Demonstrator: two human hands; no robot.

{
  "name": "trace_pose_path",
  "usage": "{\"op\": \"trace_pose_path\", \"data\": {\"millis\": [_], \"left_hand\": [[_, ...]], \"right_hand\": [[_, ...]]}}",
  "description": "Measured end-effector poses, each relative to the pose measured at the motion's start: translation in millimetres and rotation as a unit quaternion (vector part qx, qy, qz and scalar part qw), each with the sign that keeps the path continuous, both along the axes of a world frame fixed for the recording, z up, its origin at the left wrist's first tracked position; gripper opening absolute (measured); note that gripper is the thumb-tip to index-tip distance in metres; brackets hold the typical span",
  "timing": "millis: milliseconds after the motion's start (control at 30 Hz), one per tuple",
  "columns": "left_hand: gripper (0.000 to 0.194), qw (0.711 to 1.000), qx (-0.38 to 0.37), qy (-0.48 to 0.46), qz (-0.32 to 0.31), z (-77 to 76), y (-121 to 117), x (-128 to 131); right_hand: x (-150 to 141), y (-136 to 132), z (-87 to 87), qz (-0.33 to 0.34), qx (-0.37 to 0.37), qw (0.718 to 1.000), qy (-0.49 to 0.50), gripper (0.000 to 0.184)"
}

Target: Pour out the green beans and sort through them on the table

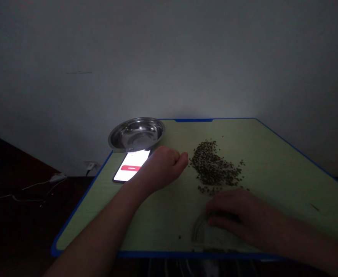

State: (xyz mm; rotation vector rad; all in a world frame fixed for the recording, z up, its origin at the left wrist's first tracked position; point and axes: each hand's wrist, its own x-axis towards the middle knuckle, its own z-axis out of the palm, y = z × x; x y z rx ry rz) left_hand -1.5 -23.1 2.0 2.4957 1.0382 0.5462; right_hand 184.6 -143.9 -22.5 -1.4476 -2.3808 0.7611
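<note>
My left hand is curled into a fist above the table, left of a spread pile of small dark seeds or beans. Whatever its fingers may hold is hidden. Nearer the front edge, my right hand has its fingers and thumb closed at the rim of a see-through round container. Dim light and the hand itself hide most of that container, so its contents are unclear. A few loose dark pieces lie between the pile and my right hand.
A shiny steel bowl stands at the table's back left corner. A phone with a lit screen lies before it, partly behind my left wrist. The pale green table has a blue edge. Cables run at the left.
</note>
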Motion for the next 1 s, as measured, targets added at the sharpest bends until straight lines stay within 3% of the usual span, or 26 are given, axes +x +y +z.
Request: {"op": "trace_pose_path", "data": {"millis": [467,1000], "left_hand": [[0.048,1.0,-0.005,0.006,-0.001,-0.1,-0.4,0.3],[0.047,1.0,-0.002,0.016,0.003,-0.9,-0.1,1.1]], "right_hand": [[-4.0,-3.9,6.0,-0.006,-0.022,0.998,0.055,0.019],[-2.2,-5.3,0.3,-0.013,-0.035,0.998,0.053,0.02]]}}
